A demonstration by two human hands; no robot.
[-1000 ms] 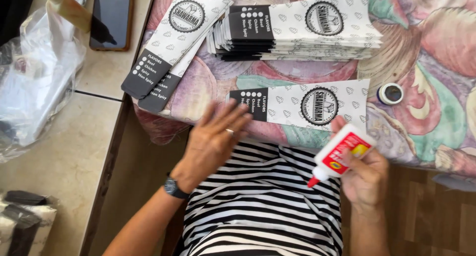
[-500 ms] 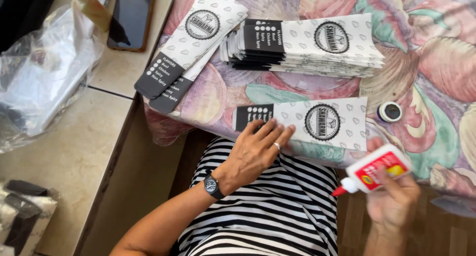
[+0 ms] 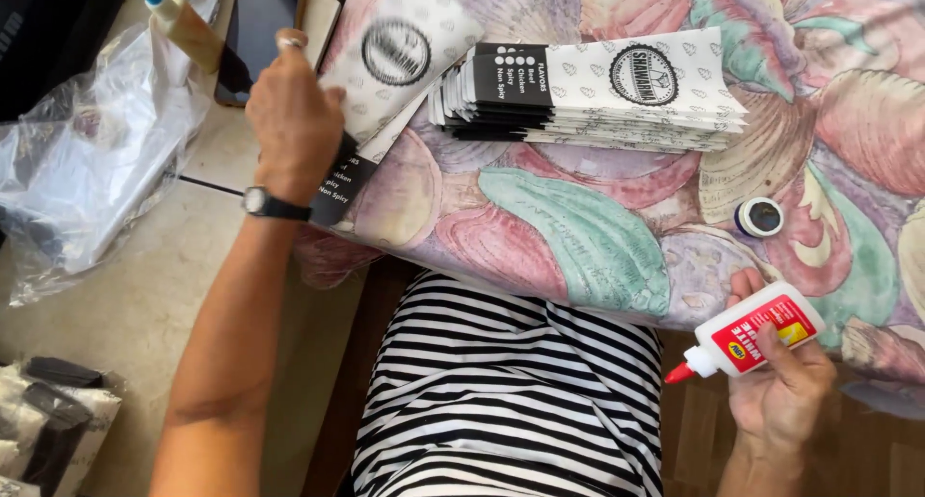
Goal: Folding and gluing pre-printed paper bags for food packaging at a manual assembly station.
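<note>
your right hand (image 3: 780,386), low in the right of the frame, is wrapped around a white glue bottle (image 3: 756,333) with a red label, its red tip pointing left over your striped shirt (image 3: 511,391); whether that tip is capped cannot be told, so a squeeze while you look away could put a drop on the shirt or on the edge of the flowered cloth (image 3: 578,237), and how much glue is inside cannot be seen through the opaque wall. just above that hand a small round dark cap (image 3: 759,217) lies loose on the cloth, near the right edge, where a sweep of your wrist could knock it off. further up, your left hand (image 3: 294,121) with the wristwatch (image 3: 270,205) presses fingers down on a flat white-and-black printed pouch (image 3: 385,83) in the upper left; it overhangs the table edge, so it may slide off. the neat stack of pouches (image 3: 597,97) sits at upper centre, all flat and seemingly empty. at far left a crumpled clear plastic bag (image 3: 87,160) holds something pale, unclear what
</note>
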